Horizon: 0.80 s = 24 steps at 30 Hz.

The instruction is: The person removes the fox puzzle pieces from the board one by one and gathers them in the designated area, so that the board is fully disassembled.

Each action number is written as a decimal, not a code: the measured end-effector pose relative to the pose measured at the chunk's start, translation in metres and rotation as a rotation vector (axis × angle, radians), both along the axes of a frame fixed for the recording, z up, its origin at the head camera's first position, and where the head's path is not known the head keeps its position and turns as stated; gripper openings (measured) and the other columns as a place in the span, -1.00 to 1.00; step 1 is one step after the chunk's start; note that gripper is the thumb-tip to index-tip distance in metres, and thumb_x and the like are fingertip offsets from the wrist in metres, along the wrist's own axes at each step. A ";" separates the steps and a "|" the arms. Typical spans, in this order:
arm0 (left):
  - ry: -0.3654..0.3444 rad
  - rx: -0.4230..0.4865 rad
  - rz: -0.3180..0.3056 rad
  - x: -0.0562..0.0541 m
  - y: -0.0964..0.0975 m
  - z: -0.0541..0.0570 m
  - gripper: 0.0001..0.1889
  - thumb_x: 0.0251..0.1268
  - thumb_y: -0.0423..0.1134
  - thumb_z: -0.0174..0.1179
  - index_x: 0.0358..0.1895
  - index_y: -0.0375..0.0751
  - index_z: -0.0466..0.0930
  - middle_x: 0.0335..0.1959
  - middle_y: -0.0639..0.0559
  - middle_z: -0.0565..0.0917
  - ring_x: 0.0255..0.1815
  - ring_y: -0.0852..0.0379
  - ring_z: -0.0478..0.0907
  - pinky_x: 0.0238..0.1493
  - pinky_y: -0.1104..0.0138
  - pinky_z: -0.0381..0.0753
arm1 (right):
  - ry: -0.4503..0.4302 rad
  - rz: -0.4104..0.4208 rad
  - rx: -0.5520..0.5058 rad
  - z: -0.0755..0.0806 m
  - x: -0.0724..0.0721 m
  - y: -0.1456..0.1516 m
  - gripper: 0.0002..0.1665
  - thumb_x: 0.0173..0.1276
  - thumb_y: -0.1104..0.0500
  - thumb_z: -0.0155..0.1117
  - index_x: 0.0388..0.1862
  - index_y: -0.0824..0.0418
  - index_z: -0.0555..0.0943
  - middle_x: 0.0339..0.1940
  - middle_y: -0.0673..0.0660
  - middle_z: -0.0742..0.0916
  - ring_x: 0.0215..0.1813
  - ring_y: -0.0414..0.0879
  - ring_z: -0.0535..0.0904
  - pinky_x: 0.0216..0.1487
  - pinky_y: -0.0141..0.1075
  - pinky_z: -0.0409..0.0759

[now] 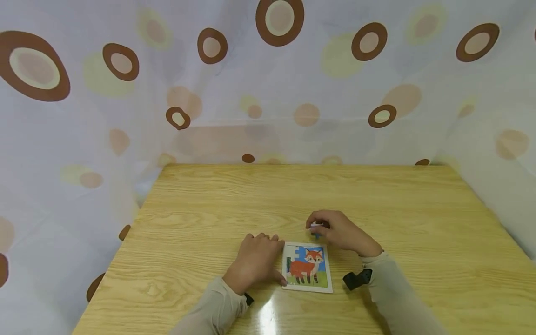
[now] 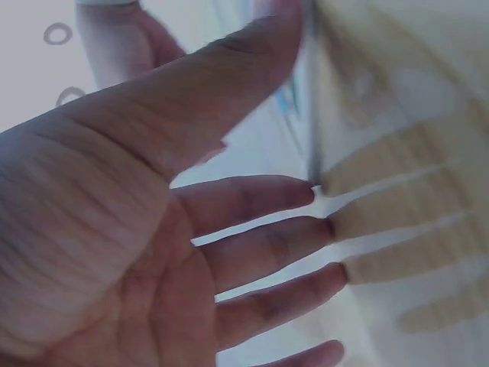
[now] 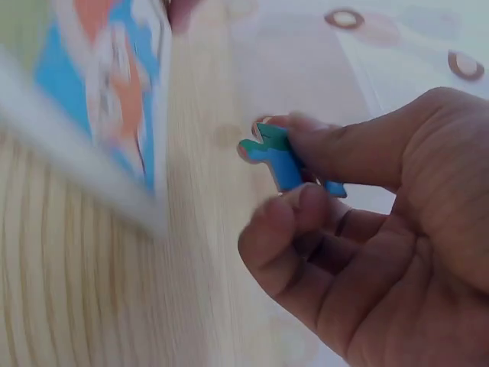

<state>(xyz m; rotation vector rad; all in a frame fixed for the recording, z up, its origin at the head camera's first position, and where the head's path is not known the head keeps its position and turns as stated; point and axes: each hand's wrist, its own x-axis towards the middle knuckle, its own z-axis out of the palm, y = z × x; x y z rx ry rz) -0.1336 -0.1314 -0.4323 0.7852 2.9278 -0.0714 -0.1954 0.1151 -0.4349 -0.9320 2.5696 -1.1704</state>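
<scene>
On my feed the right hand point(image 1: 343, 232) pinches a piece point(image 3: 283, 164) just past the far edge of the puzzle point(image 1: 307, 267), left hand point(image 1: 257, 260), fingers straight, touching its left side; I judge a slack fingertip hold could let the piece twist or drop.

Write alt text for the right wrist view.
A person's right grip pinches a small blue-and-green jigsaw piece over a pale wooden table. At upper left, partly cut off and blurred, is a white-framed fox puzzle.
</scene>
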 end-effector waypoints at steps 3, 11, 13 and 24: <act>-0.028 0.016 0.008 0.001 -0.001 0.005 -0.07 -0.20 0.43 0.54 0.28 -0.03 0.64 0.31 0.04 0.64 0.15 0.00 0.63 0.00 0.11 0.58 | -0.005 -0.048 0.033 0.000 0.001 0.015 -0.83 0.53 0.35 0.23 0.01 0.28 0.69 -0.21 0.11 0.72 -0.31 -0.08 0.59 -0.28 -0.22 0.59; -0.072 0.153 -0.118 0.007 0.004 0.012 -0.08 -0.12 0.35 0.55 0.38 0.02 0.61 0.44 0.04 0.52 0.38 -0.06 0.52 0.25 0.01 0.56 | -0.107 -0.158 0.002 -0.008 -0.006 0.044 -0.90 0.52 0.40 0.20 -0.05 0.33 0.51 -0.28 0.15 0.64 -0.40 -0.07 0.53 -0.42 -0.28 0.53; -0.073 0.147 -0.153 0.008 0.007 0.010 -0.14 -0.15 0.35 0.57 0.32 0.08 0.66 0.41 0.10 0.55 0.35 -0.04 0.54 0.20 0.05 0.60 | -0.100 -0.203 0.003 -0.010 -0.008 0.048 -0.92 0.51 0.39 0.23 -0.10 0.33 0.52 -0.27 0.15 0.66 -0.38 -0.07 0.55 -0.40 -0.29 0.54; -0.056 0.060 -0.118 0.001 0.001 0.007 -0.16 -0.17 0.29 0.61 0.29 0.07 0.68 0.38 0.15 0.58 0.36 0.01 0.55 0.35 0.12 0.49 | -0.048 -0.350 0.079 -0.020 -0.013 0.058 -0.94 0.43 0.40 0.30 -0.18 0.37 0.59 -0.35 0.15 0.68 -0.38 -0.04 0.57 -0.36 -0.22 0.55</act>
